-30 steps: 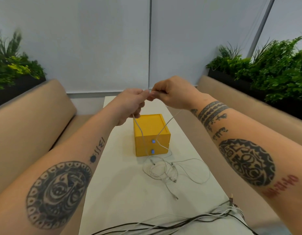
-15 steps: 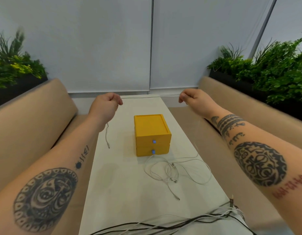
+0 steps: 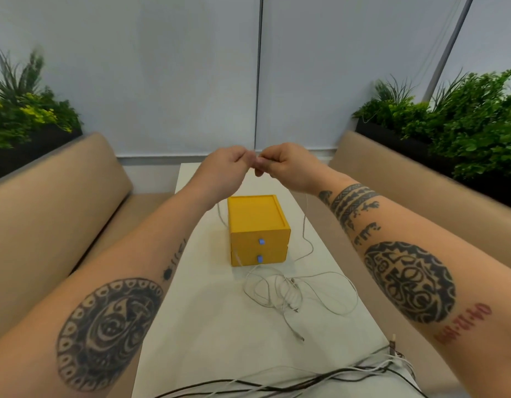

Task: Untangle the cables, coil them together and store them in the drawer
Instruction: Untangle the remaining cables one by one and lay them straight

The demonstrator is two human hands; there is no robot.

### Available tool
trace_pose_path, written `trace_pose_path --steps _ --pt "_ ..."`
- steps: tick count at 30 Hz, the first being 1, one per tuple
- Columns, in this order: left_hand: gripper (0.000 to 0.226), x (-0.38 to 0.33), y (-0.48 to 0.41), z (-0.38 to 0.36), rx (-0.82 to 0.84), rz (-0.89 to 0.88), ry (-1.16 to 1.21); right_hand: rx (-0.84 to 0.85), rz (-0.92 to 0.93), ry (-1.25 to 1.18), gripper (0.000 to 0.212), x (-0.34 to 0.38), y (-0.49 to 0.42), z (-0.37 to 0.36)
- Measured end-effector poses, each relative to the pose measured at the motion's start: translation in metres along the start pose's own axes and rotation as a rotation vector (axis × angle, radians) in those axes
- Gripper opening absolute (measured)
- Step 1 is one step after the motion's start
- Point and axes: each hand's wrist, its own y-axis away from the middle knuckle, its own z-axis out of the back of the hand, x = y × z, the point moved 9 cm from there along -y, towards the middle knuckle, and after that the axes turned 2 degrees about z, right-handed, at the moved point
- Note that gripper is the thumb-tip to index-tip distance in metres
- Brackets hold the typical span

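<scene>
Early stage: the left hand (image 3: 222, 168) and right hand (image 3: 288, 165) meet above the drawers (image 3: 257, 222), each pinching the white cable (image 3: 303, 225). Most of it lies tangled on the table (image 3: 208, 326). Coiling looks barely begun, and the drawers are closed.

The left hand (image 3: 223, 168) and the right hand (image 3: 288, 165) meet fingertip to fingertip above the far part of the white table (image 3: 208, 326), each pinching a thin white cable (image 3: 303, 228). Its strands hang down on either side of the yellow two-drawer box (image 3: 255, 216), both drawers closed, toward a loose tangle of white cables (image 3: 288, 294) lying just in front of the box. A bundle of dark and white cables (image 3: 306, 384) crosses the table's near edge.
</scene>
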Motion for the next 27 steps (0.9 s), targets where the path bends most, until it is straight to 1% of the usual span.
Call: trace_pose_path --steps 3,5,9,12,14,16,19,22,24,26,27 --pt "0.028 0.012 -0.003 0.018 -0.043 -0.013 -0.184 0.031 -0.009 0.011 0.031 -0.009 0.006 0.004" --pt "0.030 0.028 -0.004 0.036 -0.111 0.000 -0.262 0.034 -0.027 0.033 0.032 -0.019 0.011 0.007" --pt "0.028 0.067 0.001 0.068 -0.259 0.059 -0.288 0.004 -0.044 0.100 0.031 -0.039 0.018 0.018" --pt "0.027 0.101 0.011 0.084 -0.327 0.152 -0.231 -0.047 -0.083 0.136 0.028 -0.062 0.024 0.035" --pt "0.028 0.123 0.016 0.087 -0.315 0.215 -0.181 -0.090 -0.120 0.145 0.029 -0.079 0.029 0.048" --pt "0.030 0.139 0.021 0.082 -0.261 0.260 -0.158 -0.126 -0.143 0.138 0.030 -0.085 0.032 0.054" --pt "0.031 0.155 0.028 0.066 -0.186 0.319 -0.084 -0.183 -0.098 0.109 0.027 -0.072 0.027 0.058" --pt "0.033 0.144 0.032 0.039 -0.048 0.352 0.028 -0.189 -0.021 0.102 0.025 -0.044 0.018 0.054" --pt "0.044 0.119 0.031 0.027 0.006 0.320 -0.056 -0.169 0.027 0.102 0.025 -0.028 0.012 0.048" --pt "0.053 0.089 0.026 0.023 -0.038 0.252 -0.183 -0.141 0.067 0.112 0.026 -0.013 0.008 0.042" --pt "0.056 0.074 0.022 0.021 -0.073 0.211 -0.198 -0.129 0.086 0.120 0.026 -0.006 0.006 0.039"
